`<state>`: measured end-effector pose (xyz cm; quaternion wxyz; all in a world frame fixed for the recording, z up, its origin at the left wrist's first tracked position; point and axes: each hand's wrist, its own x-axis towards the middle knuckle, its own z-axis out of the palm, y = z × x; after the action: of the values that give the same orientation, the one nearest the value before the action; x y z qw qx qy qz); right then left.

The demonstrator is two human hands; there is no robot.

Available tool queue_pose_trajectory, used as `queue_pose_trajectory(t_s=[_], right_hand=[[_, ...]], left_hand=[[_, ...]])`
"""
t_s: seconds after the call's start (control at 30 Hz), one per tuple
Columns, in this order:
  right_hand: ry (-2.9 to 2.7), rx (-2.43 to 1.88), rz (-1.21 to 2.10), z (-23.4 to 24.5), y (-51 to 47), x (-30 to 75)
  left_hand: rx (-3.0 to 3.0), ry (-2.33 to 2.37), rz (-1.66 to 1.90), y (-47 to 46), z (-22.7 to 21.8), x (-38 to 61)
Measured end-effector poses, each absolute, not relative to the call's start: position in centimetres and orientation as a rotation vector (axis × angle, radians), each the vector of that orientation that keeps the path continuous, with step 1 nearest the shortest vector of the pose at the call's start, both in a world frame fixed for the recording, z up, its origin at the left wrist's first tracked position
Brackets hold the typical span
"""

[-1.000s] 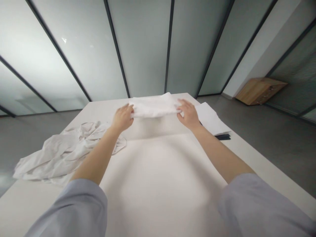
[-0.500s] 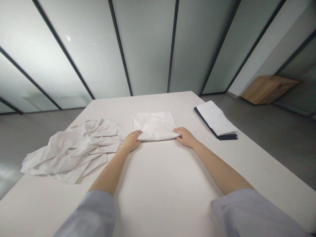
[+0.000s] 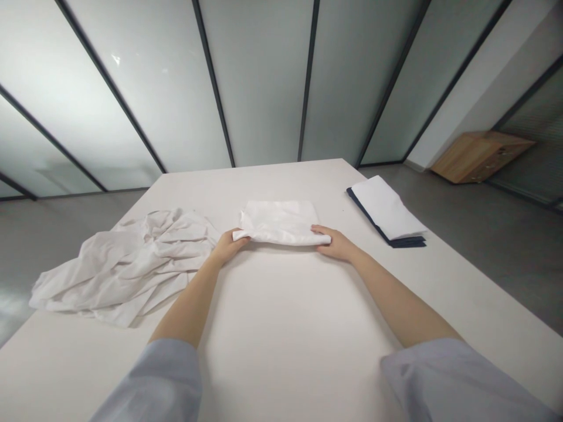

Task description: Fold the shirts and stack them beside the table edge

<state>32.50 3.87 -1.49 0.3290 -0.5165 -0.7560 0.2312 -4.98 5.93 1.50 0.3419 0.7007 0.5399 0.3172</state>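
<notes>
A folded white cloth [image 3: 281, 221] lies in front of me near the middle of the table. Its near edge is lifted a little and spans between both hands. My left hand [image 3: 229, 246] pinches the left end of that edge, thumb and fingers closed on the fabric. At the right end, my right hand [image 3: 336, 245] grips the same edge, with fingers over the top and the thumb below. What garment or linen this is, I cannot tell.
To the left a rumpled heap of white cloth [image 3: 132, 264] spreads over the white table [image 3: 285, 328]. On the right lies a stack of folded white and dark blue cloth [image 3: 389, 208]. A wooden cabinet [image 3: 479, 155] stands on the floor beyond, and frosted glass panels [image 3: 259, 76] rise behind.
Both hands have moved slightly apart, and the near edge of the cloth now looks wider and a bit raised. The heap and the stack lie as before.
</notes>
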Motion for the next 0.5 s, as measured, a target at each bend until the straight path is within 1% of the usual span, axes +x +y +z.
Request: queue_pose_trajectory(t_s=[0.17, 0.37, 0.5], right_hand=[[-1.988, -1.340, 0.504, -1.7, 4.7, 32.4], [-2.093, -1.286, 0.362, -1.6, 5.4, 32.7], [-2.094, -1.235, 0.361, -1.8, 5.4, 32.8]], left_hand=[[1.833, 1.381, 0.793, 6.1, 1.1, -5.3], [2.403, 1.308, 0.588, 6.5, 0.6, -4.9], [2.401, 1.423, 0.581, 7.0, -0.1, -4.8]])
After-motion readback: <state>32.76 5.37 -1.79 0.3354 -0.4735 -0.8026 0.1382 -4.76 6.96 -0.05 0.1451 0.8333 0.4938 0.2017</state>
